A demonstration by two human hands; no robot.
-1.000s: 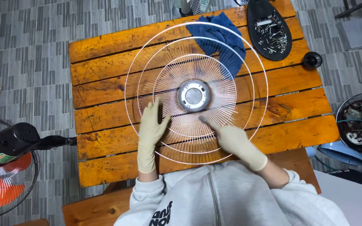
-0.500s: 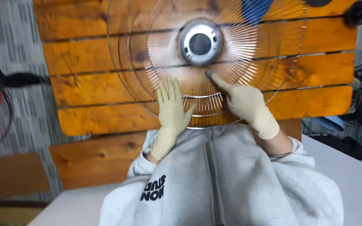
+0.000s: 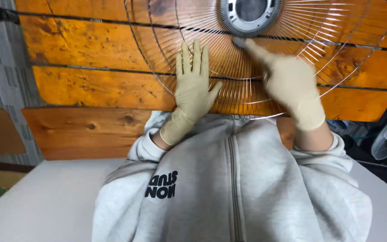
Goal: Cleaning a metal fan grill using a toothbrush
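Fan guard, lying flat on the orange slatted table, has the flat, open left hand and loosely spread right hand resting on it ungripped, so its thin wires could bend or slide.

left hand: thin beige rubber glove, cuff ending at the wrist | right hand: matching beige glove, slightly blurred, cuff rolled at the wrist | torso: light grey zip-up sweatshirt, centre zipper, ribbed cuffs pushed up above the gloves | marking: black block lettering on the chest
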